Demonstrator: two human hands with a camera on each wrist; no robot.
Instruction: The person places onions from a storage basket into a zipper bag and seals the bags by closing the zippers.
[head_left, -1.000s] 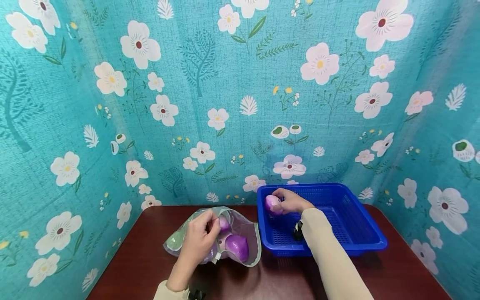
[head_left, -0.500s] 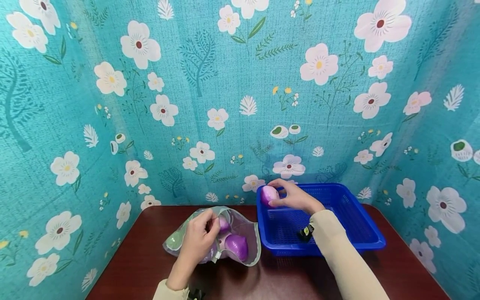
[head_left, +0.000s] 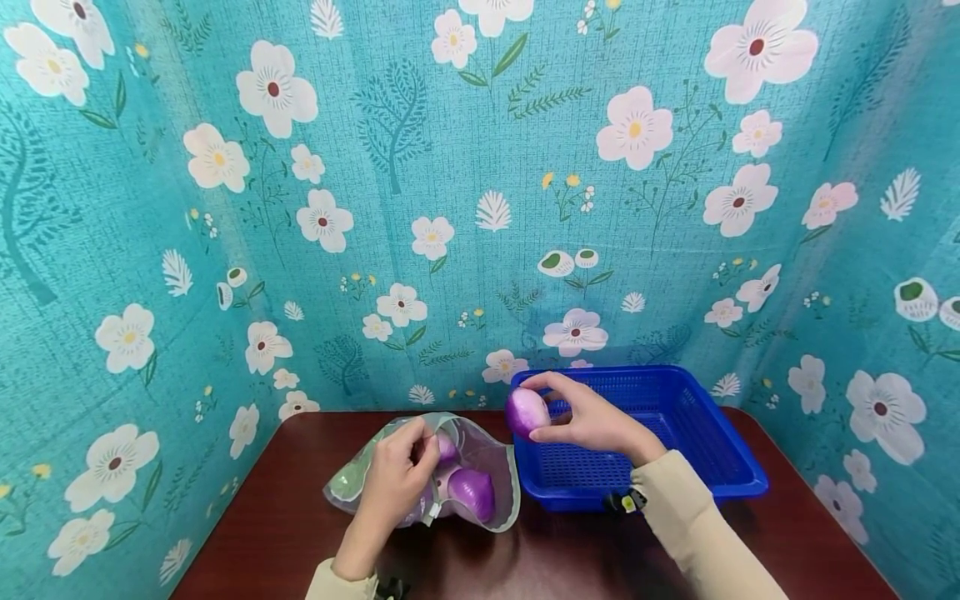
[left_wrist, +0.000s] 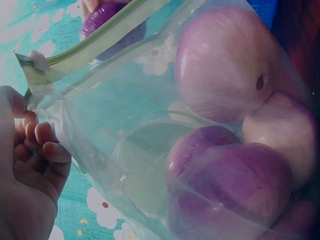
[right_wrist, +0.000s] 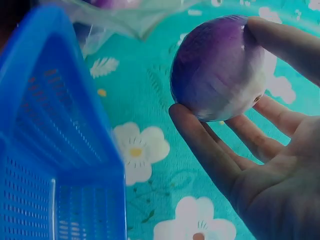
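Observation:
My right hand (head_left: 592,421) holds a purple-and-white onion (head_left: 527,412) between thumb and fingertips, just over the left rim of the blue basket (head_left: 723,487). In the right wrist view the onion (right_wrist: 215,70) sits apart from the basket wall. On the table's left, my left hand (head_left: 397,471) pinches the upper edge of a see-through zip bag (head_left: 480,437), whose mouth gapes toward the basket. Several purple onions (head_left: 474,493) lie inside the bag. Through its film, the left wrist view shows a pale onion (left_wrist: 225,65) above darker ones (left_wrist: 230,185).
A dark red-brown table (head_left: 262,500) carries both bag and basket, which stand close side by side. Teal flowered cloth (head_left: 465,208) hangs behind and along both sides. The basket has perforated walls, and no onion shows in it.
My right hand has lifted the onion out of the basket's back left corner and carried it left toward the bag's mouth. The left hand and bag have stayed put.

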